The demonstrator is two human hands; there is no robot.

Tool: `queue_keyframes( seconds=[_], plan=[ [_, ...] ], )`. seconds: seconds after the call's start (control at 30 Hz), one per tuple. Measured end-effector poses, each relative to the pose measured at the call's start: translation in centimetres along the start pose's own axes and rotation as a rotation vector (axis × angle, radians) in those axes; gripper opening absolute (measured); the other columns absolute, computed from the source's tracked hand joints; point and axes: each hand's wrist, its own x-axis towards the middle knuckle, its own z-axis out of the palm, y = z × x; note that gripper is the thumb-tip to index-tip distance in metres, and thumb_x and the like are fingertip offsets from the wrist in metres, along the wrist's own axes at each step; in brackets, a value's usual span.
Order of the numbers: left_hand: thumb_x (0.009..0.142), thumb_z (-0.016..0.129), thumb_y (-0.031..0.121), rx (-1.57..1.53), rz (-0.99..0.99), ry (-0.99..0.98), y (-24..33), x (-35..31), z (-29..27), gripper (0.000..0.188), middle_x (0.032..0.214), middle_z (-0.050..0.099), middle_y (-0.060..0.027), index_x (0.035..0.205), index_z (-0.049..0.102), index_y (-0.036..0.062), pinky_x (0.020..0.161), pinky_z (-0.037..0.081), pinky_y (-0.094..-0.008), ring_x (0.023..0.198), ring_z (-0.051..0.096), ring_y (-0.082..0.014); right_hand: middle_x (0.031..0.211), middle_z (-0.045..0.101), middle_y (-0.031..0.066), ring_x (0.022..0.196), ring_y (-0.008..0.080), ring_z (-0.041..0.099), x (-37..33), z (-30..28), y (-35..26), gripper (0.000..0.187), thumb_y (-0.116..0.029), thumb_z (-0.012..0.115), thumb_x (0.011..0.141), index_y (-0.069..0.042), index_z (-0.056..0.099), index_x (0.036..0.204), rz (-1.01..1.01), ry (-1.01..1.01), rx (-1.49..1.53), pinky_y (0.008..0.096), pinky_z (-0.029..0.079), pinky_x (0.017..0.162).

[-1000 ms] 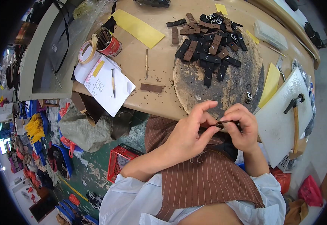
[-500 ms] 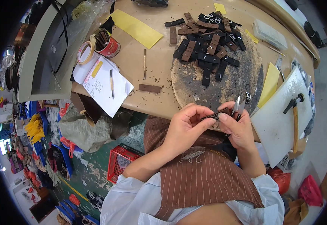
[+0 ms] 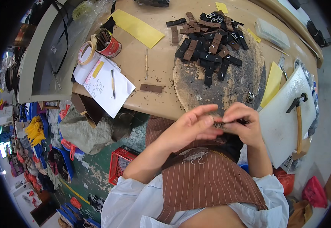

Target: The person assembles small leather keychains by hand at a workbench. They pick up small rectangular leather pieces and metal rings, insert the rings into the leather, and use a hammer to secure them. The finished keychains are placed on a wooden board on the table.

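Observation:
My right hand (image 3: 244,123) has its thumb and fingers pinched together on a small dark brown strip (image 3: 218,125), seen nearly edge-on with a mottled surface. Beside it is my left hand (image 3: 190,127), fingers stretched and spread, its thumb close to the strip's left end; I cannot tell whether it touches. Something dark shows in my right palm, mostly hidden by the fingers. Both hands are over my lap at the near edge of a round worn board (image 3: 226,89). A pile of black and brown strips (image 3: 211,41), some with metal rings, covers its far part.
A small black piece with a metal ring (image 3: 250,97) lies on the board. Leftward are a brown strip (image 3: 151,88), a thin tool (image 3: 146,64), a notebook (image 3: 110,89) and a red can (image 3: 110,48). A hammer (image 3: 299,121) rests on a white slab (image 3: 275,129) at right.
My left fingers have opened out from their pinch on the strip. The snips' blades that stuck up from my right hand no longer show, and that hand has turned with its knuckles up.

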Motion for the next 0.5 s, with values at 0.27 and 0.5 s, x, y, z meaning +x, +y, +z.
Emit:
queue_keyframes(
  seconds=[0.27, 0.5],
  plan=[
    [0.092, 0.044, 0.005, 0.217, 0.379, 0.155, -0.6, 0.0, -0.4, 0.035, 0.121, 0.053, -0.0131, 0.126, 0.042, -0.0016, 0.091, 0.047, -0.0312, 0.108, 0.055, -0.0219, 0.090, 0.059, 0.0063, 0.059, 0.0058, 0.049, -0.9, -1.2, -4.0, 0.027, -0.018, 0.045, 0.092, -0.001, 0.055, 0.110, 0.226, 0.163, -0.028, 0.0189, 0.041, 0.053],
    [0.092, 0.043, 0.003, 0.237, 0.491, 0.192, -1.4, 0.3, 0.1, 0.036, 0.121, 0.052, -0.0168, 0.128, 0.040, -0.0017, 0.091, 0.046, -0.0300, 0.108, 0.054, -0.0191, 0.077, 0.060, 0.0160, 0.067, 0.0287, 0.061, -0.8, 1.8, -3.4, 0.026, -0.023, 0.061, 0.081, -0.001, 0.055, 0.095, 0.228, -0.082, -0.555, 0.0310, 0.046, 0.056]
  ],
)
